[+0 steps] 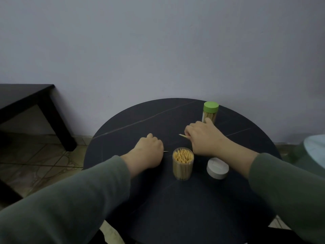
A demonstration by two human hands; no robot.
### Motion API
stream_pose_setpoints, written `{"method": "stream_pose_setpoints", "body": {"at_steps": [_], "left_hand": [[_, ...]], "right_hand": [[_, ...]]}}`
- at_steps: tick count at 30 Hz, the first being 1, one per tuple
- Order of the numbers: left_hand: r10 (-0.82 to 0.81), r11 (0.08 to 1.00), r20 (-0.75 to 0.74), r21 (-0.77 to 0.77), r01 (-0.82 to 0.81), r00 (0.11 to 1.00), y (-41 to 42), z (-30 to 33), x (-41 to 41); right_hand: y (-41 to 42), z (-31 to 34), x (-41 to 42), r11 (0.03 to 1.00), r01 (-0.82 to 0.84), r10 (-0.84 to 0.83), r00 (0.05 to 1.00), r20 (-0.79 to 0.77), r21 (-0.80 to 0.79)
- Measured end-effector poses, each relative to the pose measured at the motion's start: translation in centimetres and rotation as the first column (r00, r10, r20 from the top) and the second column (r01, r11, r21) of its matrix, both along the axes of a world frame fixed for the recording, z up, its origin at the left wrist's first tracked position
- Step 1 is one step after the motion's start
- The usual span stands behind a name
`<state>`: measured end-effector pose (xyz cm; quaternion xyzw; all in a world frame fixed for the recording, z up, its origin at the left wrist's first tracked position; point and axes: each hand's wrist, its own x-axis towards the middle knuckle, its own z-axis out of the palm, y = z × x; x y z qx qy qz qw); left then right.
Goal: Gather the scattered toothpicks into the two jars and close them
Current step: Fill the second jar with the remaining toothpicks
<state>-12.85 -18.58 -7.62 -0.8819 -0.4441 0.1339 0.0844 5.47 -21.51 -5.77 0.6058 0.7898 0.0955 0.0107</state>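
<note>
An open clear jar (182, 164) packed with upright toothpicks stands mid-table, its white lid (217, 168) lying to its right. A second jar (210, 112), capped with a green lid, stands at the back right. My right hand (202, 138) has curled fingers on the table, and a toothpick (182, 136) sticks out from its fingertips to the left. Left of the open jar, my left hand (148, 152) is curled, with a thin toothpick tip (166, 151) poking out at its right side.
The round dark table (158, 208) stands against a pale wall. A dark square side table (26, 101) is at the left over a tiled floor. Something pale green shows at the right edge (314, 152).
</note>
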Motion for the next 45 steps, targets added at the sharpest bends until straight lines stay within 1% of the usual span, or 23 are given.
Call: {"method": "stream_pose_setpoints", "body": {"at_steps": [2, 4, 5, 7, 10, 11, 13, 14, 16, 18, 20, 22, 23, 26, 29, 31, 33, 35, 37, 39, 42, 45], "left_hand": [[-0.008, 1.0, 0.096, -0.014, 0.009, 0.995, 0.1, 0.1, -0.1], [0.03, 0.997, 0.295, -0.08, -0.006, 0.955, 0.3, 0.2, -0.2], [0.069, 0.992, 0.408, -0.127, -0.018, 0.91, 0.4, 0.3, -0.2], [0.157, 0.974, 0.614, -0.224, -0.02, 0.773, 0.2, 0.5, -0.2], [0.182, 0.97, 0.789, -0.243, 0.027, 0.587, -0.4, 0.5, -0.3], [0.198, 0.967, 0.842, -0.25, 0.039, 0.502, -0.7, 0.7, -0.4], [0.24, 0.956, 0.923, -0.278, 0.091, 0.3, -1.2, 1.2, -0.5], [0.248, 0.951, 0.944, -0.28, 0.13, 0.219, -1.5, 1.6, -0.6], [0.255, 0.937, 0.961, -0.273, 0.216, 0.108, -2.3, 2.1, -0.6], [0.264, 0.92, 0.963, -0.268, 0.285, 0.056, -3.0, 2.4, -0.7], [0.27, 0.904, 0.961, -0.272, 0.331, 0.053, -3.5, 2.4, -0.8], [0.261, 0.896, 0.962, -0.273, 0.349, 0.083, -3.9, 2.1, -1.0], [0.252, 0.895, 0.963, -0.271, 0.355, 0.098, -4.0, 1.9, -1.1], [0.165, 0.898, 0.974, -0.213, 0.384, 0.153, -4.4, 1.4, -1.3], [0.0, 0.907, 0.968, -0.105, 0.408, 0.249, -4.5, 1.0, -1.6], [-0.093, 0.918, 0.953, -0.032, 0.396, 0.29, -4.5, 1.0, -1.7], [-0.202, 0.919, 0.932, 0.073, 0.388, 0.302, -4.4, 1.0, -1.8], [-0.308, 0.905, 0.898, 0.176, 0.386, 0.315, -4.2, 0.9, -1.9], [-0.389, 0.889, 0.849, 0.243, 0.388, 0.358, -3.8, 0.7, -2.0], [-0.419, 0.888, 0.808, 0.269, 0.374, 0.414, -3.4, 0.3, -2.1], [-0.383, 0.91, 0.795, 0.239, 0.338, 0.47, -3.0, 0.2, -2.3], [-0.409, 0.902, 0.726, 0.232, 0.364, 0.552, -3.3, 0.5, -2.2]], "right_hand": [[-0.2, -0.1, 0.3, 1.0, 0.024, -0.022, 0.99, -0.137, 0.019], [-0.6, -0.2, 0.5, 0.999, 0.03, -0.024, 0.945, -0.325, 0.011], [-0.9, -0.2, 0.7, 1.0, 0.029, -0.028, 0.907, -0.42, -0.005], [-1.6, -0.4, 0.6, 0.999, 0.006, -0.026, 0.811, -0.585, -0.037], [-2.7, -0.5, 0.3, 0.999, -0.036, 0.027, 0.632, -0.775, 0.006], [-3.1, -0.4, 0.2, 0.999, -0.047, 0.048, 0.578, -0.815, 0.025], [-4.0, -0.4, 0.1, 0.995, -0.078, 0.088, 0.494, -0.865, 0.057], [-4.4, -0.4, 0.0, 0.992, -0.104, 0.11, 0.465, -0.879, 0.07], [-5.1, -0.5, -0.1, 0.983, -0.162, 0.148, 0.433, -0.889, 0.084], [-5.5, -0.8, -0.2, 0.977, -0.197, 0.16, 0.447, -0.88, 0.078], [-5.7, -1.2, 0.0, 0.974, -0.213, 0.177, 0.522, -0.835, 0.073], [-5.6, -1.6, 0.4, 0.972, -0.228, 0.193, 0.622, -0.759, 0.061], [-5.6, -1.7, 0.6, 0.971, -0.233, 0.193, 0.646, -0.738, 0.05], [-5.4, -1.6, 1.1, 0.972, -0.235, 0.176, 0.634, -0.753, 0.029], [-5.3, -1.4, 1.5, 0.966, -0.255, 0.196, 0.612, -0.766, 0.043], [-5.3, -1.5, 1.8, 0.965, -0.26, 0.195, 0.617, -0.763, 0.037], [-5.4, -1.6, 2.0, 0.967, -0.256, 0.16, 0.662, -0.733, -0.019], [-5.3, -1.5, 2.0, 0.964, -0.248, 0.117, 0.727, -0.676, -0.099], [-5.3, -1.4, 1.7, 0.96, -0.24, 0.1, 0.778, -0.62, -0.147], [-5.2, -1.3, 1.4, 0.964, -0.225, 0.097, 0.792, -0.602, -0.141], [-5.0, -1.2, 1.1, 0.971, -0.204, 0.083, 0.776, -0.625, -0.125], [-4.8, -1.3, 1.3, 0.975, -0.179, 0.054, 0.759, -0.649, -0.129]]}}
